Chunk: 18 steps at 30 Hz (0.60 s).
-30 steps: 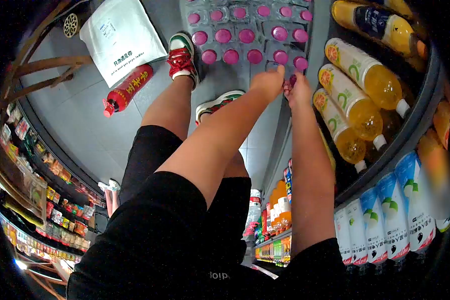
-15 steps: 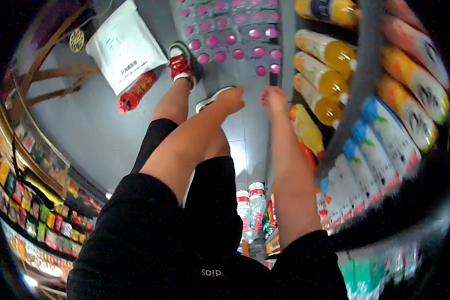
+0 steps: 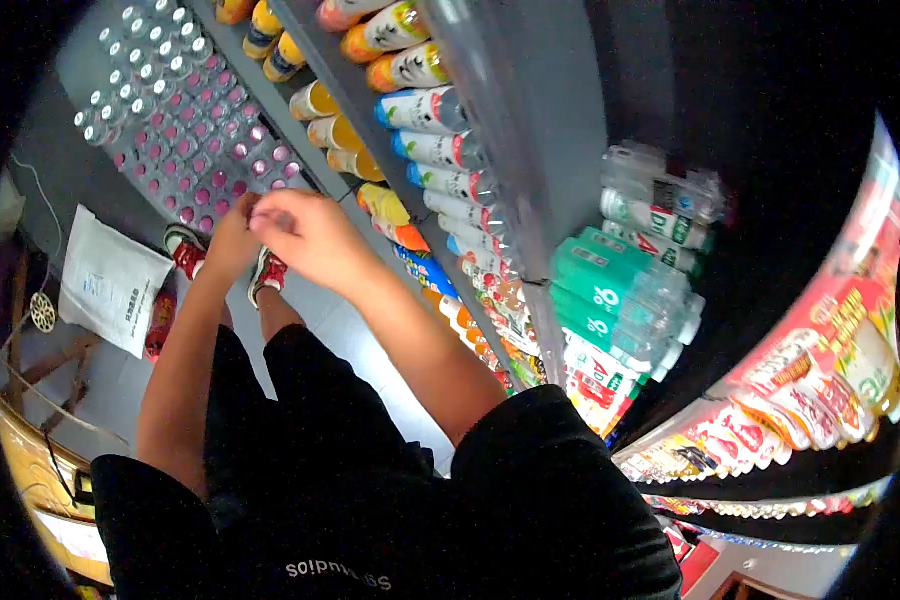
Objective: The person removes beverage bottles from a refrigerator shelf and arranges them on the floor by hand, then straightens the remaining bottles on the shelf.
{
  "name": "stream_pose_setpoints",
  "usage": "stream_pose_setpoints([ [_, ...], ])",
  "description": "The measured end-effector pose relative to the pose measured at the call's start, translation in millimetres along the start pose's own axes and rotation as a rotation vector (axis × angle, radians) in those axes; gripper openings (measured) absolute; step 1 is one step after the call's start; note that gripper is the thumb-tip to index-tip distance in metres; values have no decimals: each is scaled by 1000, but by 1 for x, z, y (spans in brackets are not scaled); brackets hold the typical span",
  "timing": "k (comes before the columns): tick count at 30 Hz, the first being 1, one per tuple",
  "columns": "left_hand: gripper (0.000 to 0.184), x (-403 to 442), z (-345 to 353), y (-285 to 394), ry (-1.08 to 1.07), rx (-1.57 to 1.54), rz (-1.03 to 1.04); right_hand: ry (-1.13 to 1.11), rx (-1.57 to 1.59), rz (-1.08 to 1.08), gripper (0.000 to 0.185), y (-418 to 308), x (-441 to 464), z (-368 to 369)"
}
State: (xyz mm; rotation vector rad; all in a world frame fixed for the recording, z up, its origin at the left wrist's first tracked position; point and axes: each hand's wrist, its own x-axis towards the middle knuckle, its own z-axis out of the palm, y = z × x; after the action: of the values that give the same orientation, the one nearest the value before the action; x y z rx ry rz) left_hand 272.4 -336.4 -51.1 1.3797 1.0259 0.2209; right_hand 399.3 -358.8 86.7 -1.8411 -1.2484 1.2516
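My right hand [image 3: 308,232] is raised in front of my legs, its fingers curled in and its thumb toward them; whatever lies inside is too small and dark to name. Just beside it on the left is my left hand [image 3: 235,236], partly covered, with its fingertips hidden. Past both hands stand rows of clear bottles with pink caps [image 3: 220,178], packed closely on the floor. No bottle is visibly held.
White-capped bottles [image 3: 138,74] stand farther back. A white bag [image 3: 110,283] and a red bottle [image 3: 160,325] lie at the left. Shelves of juice bottles [image 3: 332,132] run along the right, with green-labelled bottle packs [image 3: 610,296] beyond.
The view has swung right, showing more shelves and white-capped bottles. My hands were at the pink caps, then apart over the floor; now they are close together.
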Motion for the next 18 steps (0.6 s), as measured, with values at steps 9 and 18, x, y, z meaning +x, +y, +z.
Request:
stream_pose_setpoints([
  [9,22,-4,-2,160,-53,-297,270,1082,-1031,141,45,-108,-66,-274],
  [18,22,-27,-2,186,-100,-265,352,1129,-1143,415,54,-56,-72,-420],
])
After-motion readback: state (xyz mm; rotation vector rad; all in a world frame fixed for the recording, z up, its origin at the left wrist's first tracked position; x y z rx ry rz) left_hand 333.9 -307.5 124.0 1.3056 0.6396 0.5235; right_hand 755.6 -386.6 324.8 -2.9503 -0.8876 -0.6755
